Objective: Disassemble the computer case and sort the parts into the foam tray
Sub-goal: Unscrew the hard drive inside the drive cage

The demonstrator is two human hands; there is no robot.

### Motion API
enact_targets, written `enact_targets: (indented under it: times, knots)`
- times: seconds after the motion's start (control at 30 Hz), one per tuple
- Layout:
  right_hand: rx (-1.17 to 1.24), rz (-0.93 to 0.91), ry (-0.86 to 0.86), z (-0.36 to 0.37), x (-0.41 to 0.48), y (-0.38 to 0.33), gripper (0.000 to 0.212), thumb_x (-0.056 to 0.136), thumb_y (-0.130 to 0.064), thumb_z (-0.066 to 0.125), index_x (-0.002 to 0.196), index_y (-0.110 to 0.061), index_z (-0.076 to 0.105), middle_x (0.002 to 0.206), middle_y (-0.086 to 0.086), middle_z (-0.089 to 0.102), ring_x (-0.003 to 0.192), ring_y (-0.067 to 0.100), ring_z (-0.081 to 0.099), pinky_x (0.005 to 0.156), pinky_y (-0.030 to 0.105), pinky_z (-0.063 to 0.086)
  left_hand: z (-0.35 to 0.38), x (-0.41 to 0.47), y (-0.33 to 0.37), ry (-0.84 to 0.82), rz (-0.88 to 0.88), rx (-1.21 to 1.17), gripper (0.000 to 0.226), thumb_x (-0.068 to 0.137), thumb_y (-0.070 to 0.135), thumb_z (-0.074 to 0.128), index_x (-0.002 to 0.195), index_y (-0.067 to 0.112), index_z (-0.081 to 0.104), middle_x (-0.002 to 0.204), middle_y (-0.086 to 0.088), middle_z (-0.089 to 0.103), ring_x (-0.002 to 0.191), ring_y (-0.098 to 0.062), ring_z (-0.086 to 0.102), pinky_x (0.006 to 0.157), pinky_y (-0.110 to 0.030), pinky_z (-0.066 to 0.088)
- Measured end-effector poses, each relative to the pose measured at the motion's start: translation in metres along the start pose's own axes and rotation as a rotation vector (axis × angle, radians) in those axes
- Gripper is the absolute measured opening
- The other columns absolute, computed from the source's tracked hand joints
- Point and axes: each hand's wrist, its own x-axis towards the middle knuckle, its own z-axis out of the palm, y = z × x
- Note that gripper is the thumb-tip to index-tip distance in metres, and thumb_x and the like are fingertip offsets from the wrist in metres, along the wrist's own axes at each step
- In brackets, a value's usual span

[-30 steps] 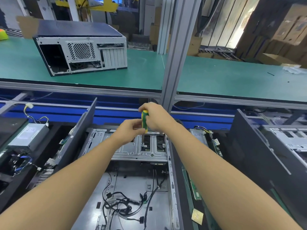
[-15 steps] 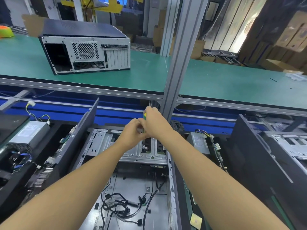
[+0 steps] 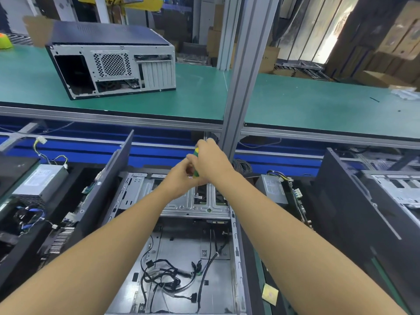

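Observation:
An open computer case [image 3: 127, 228] lies in front of me, its metal drive cage [image 3: 181, 205] at the far end and loose black cables [image 3: 168, 276] on its floor. Over the cage my right hand [image 3: 211, 160] grips the green and yellow handle of a screwdriver [image 3: 196, 153], held upright. My left hand [image 3: 179, 178] pinches the screwdriver lower down, just under the right hand. The tip is hidden behind both hands. A black side panel [image 3: 109, 185] leans upright along the case's left side.
A power supply [image 3: 41, 180] with wires lies at left, another power supply [image 3: 272, 187] and a circuit board at right. A second dark case [image 3: 363, 212] stands far right. A closed case [image 3: 113, 64] sits on the green upper bench, behind an aluminium post [image 3: 241, 87].
Both hands stay on the screwdriver over the drive cage. The left hand's fingers have closed in nearer the right hand, covering more of the handle. The view has shifted slightly.

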Motion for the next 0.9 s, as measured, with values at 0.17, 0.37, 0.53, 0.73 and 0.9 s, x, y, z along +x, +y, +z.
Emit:
enact_targets:
  times: [0.17, 0.37, 0.53, 0.73, 0.9]
  knots:
    - [0.163, -0.013, -0.126, -0.009, 0.005, 0.000, 0.049, 0.094, -0.005, 0.054, 0.142, -0.015, 0.046, 0.138, 0.009, 0.051, 0.126, 0.030, 0.047, 0.103, 0.041, 0.043, -0.010, -0.003, -0.005, -0.053, -0.024, -0.130, 0.022, 0.093, 0.015, 0.068, 0.110, 0.029, 0.067, 0.102, 0.022, 0.073, 0.101, 0.007, 0.064, 0.083, -0.014, 0.048]
    - [0.002, 0.005, -0.041, -0.001, -0.001, 0.000, 0.043, 0.097, -0.046, 0.054, 0.128, -0.016, 0.052, 0.129, 0.008, 0.041, 0.124, 0.028, 0.037, 0.081, 0.038, 0.040, -0.003, 0.001, 0.004, 0.070, 0.003, -0.040, 0.023, 0.079, 0.020, 0.081, 0.081, 0.026, 0.059, 0.065, 0.016, 0.065, 0.060, 0.009, 0.057, 0.051, -0.007, 0.041]
    - [0.053, -0.014, 0.021, 0.000, 0.001, 0.002, 0.029, 0.101, -0.024, 0.055, 0.127, -0.011, 0.051, 0.125, 0.009, 0.044, 0.104, 0.028, 0.052, 0.078, 0.032, 0.038, -0.001, -0.001, 0.002, -0.044, 0.011, -0.077, 0.024, 0.088, 0.023, 0.074, 0.109, 0.026, 0.062, 0.104, 0.008, 0.069, 0.093, 0.002, 0.062, 0.077, -0.019, 0.047]
    - [0.246, -0.019, -0.171, -0.005, 0.008, 0.004, 0.033, 0.093, -0.011, 0.058, 0.125, -0.017, 0.053, 0.131, 0.006, 0.046, 0.118, 0.025, 0.045, 0.091, 0.035, 0.044, -0.010, -0.003, -0.006, -0.014, 0.001, -0.120, 0.020, 0.092, 0.005, 0.067, 0.103, 0.022, 0.065, 0.088, 0.019, 0.073, 0.083, 0.009, 0.065, 0.069, -0.008, 0.048]
    - [-0.030, 0.078, 0.027, 0.004, 0.003, 0.007, 0.043, 0.100, -0.050, 0.048, 0.124, -0.015, 0.048, 0.121, 0.007, 0.046, 0.111, 0.030, 0.049, 0.074, 0.038, 0.037, -0.002, -0.001, 0.001, -0.042, 0.049, -0.055, 0.023, 0.092, 0.016, 0.070, 0.100, 0.035, 0.059, 0.101, 0.001, 0.066, 0.089, -0.008, 0.061, 0.072, -0.013, 0.048]
